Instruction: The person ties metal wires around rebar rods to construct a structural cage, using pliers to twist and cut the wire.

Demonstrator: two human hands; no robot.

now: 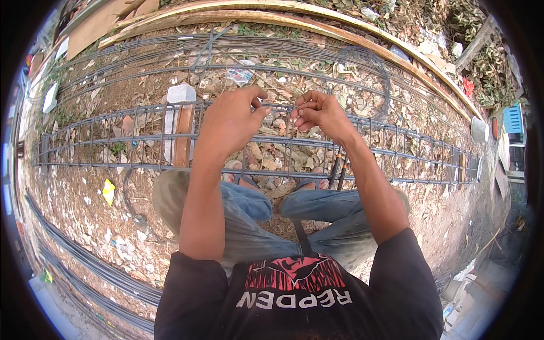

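Observation:
A long rebar cage of ribbed bars and square steel stirrups lies across in front of my knees. Above its far bar is my left hand, thumb and forefinger apart, with nothing visible between them. My right hand is beside the same bar, its thumb and fingertips brought together near a stirrup. Whether a thin wire sits in those fingertips is too small to tell. Close below my right forearm, a hand tool with orange-and-black handles leans in the cage, its head hidden.
A pale block and a wooden piece stand under the cage's left part. Loose rebar and long timber boards lie beyond. Bundled steel rods are at lower left. Dry leaves cover the ground around my sandalled feet.

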